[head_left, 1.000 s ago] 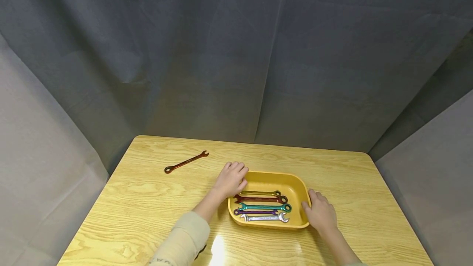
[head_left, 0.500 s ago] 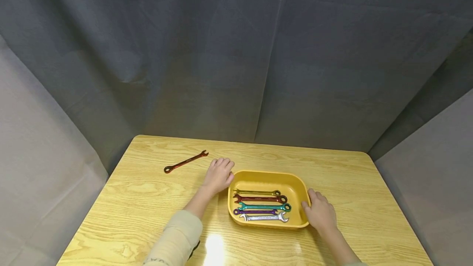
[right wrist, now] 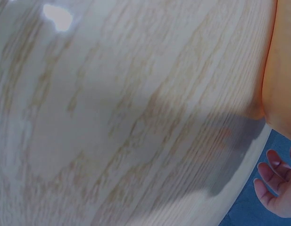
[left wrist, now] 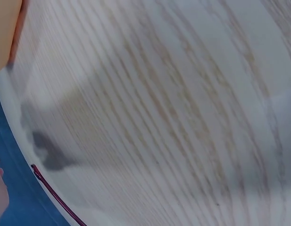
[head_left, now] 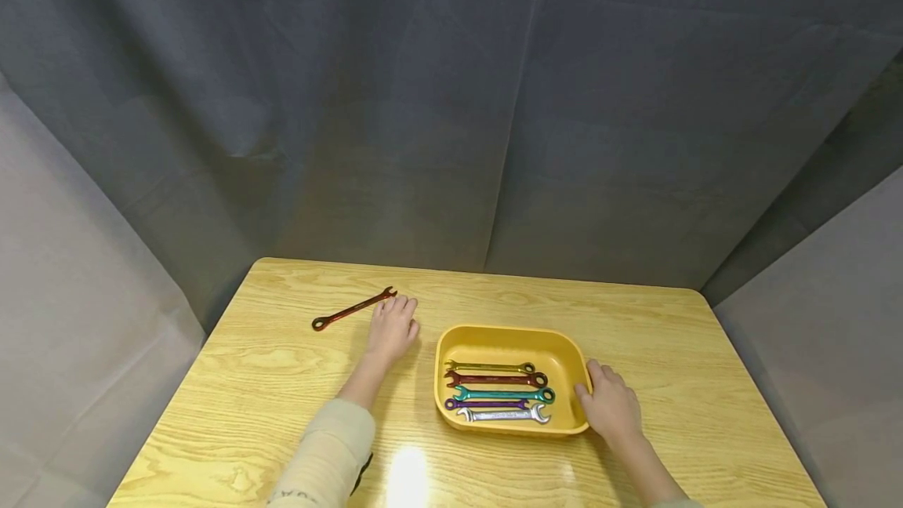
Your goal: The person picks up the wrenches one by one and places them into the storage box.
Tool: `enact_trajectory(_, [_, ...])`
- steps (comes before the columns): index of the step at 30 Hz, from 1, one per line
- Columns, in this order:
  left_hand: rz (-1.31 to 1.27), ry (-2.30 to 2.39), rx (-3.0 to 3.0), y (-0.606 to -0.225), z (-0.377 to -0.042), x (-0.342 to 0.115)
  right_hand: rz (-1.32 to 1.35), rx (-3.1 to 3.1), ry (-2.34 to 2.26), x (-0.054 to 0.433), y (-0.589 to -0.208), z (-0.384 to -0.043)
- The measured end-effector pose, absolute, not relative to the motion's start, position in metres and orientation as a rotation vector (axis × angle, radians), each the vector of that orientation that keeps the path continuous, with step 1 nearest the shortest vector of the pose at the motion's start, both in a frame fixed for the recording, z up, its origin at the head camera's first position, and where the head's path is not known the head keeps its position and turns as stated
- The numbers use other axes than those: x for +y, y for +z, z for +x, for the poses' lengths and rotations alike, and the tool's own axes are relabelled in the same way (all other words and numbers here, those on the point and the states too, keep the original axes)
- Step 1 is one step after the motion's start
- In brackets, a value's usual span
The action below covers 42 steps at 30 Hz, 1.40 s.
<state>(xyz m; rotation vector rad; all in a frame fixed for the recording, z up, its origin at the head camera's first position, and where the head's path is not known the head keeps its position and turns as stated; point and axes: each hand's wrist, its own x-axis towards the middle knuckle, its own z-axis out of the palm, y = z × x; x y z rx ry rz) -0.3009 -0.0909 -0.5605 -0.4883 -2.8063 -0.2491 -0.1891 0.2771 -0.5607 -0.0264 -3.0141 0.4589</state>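
A dark red combination wrench [head_left: 355, 310] lies slantwise at the table's back left, also visible as a thin red shaft [left wrist: 60, 200] in the left wrist view. My left hand [head_left: 392, 329] hovers beside its open end, fingers relaxed and holding nothing. At the right end of a yellow plastic bin [head_left: 515, 431], my right hand [head_left: 612, 404] holds the rim, thumb over the edge. Inside, a gold wrench [head_left: 490, 367], a red wrench [head_left: 494, 379], a teal wrench [head_left: 504, 395], a purple wrench [head_left: 487, 404] and a silver open-end wrench [head_left: 504, 415] lie in a row.
The wood-grain table [head_left: 268, 406] carries the bin right of centre and the lone wrench at back left. Dark grey curtain [head_left: 395, 116] hangs behind the table's far edge, with lighter cloth panels at both sides.
My left hand has left the bin's far left corner and travelled left to the lone red wrench. My right hand and the bin have stayed in place.
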Motion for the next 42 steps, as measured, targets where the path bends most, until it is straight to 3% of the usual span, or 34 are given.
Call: enact_trajectory(42, [-0.071,-0.423,-3.183,-0.554,-0.315,-0.151,-0.032,-3.019,0.461,0.278,-0.562,-0.187])
